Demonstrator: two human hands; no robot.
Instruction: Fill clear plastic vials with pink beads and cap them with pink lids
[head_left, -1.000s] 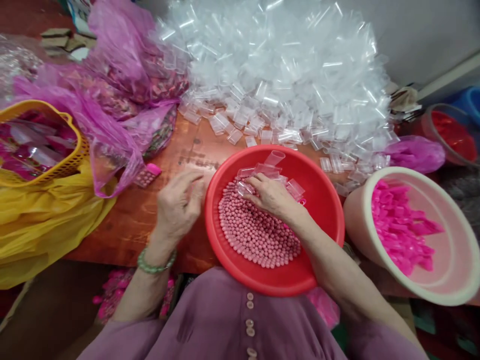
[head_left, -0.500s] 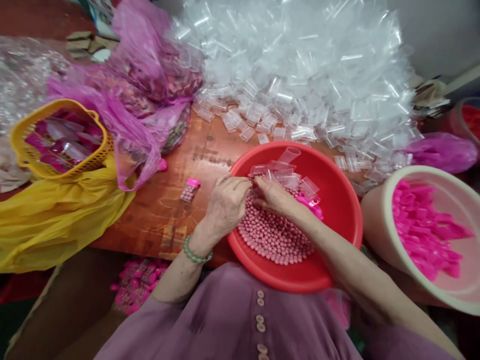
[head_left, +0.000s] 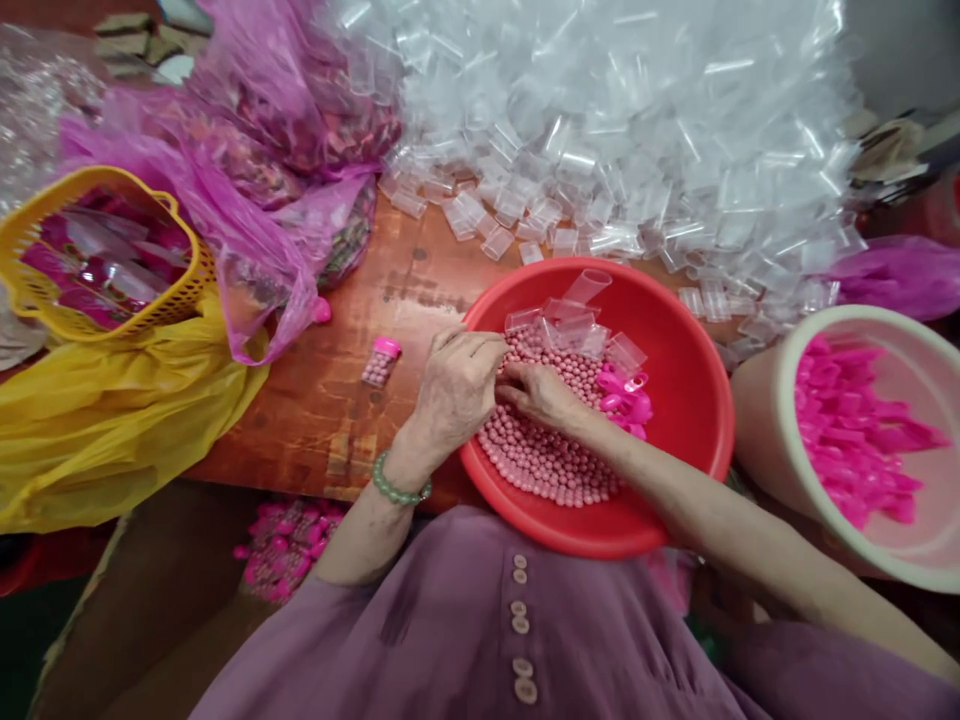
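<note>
A red basin [head_left: 690, 420] holds a bed of pink beads [head_left: 559, 465], with several clear plastic tubes [head_left: 574, 325] lying on top and bright pink plastic pieces [head_left: 626, 400] at their right. Over the basin's left rim my left hand [head_left: 461, 385] is closed, back upward; whatever its fingers grip is hidden. Just right of it, above the beads, my right hand [head_left: 540, 393] has its fingers curled together against the left one, their contents hidden too. On the table left of the hands lies a small bead-filled tube with a pink cap [head_left: 381, 362].
A heap of clear tubes [head_left: 600, 120] covers the table's back. At the right stands a pale bucket [head_left: 780, 400] of pink pieces. Purple bags [head_left: 292, 240], a yellow basket [head_left: 199, 285] and a yellow bag [head_left: 127, 430] sit left. Below is a box of filled pink-capped tubes [head_left: 289, 545].
My right hand has drawn slightly down and its fingers have curled in, uncovering more tubes and beads behind it. The left hand stays closed at the rim. The view has shifted a little.
</note>
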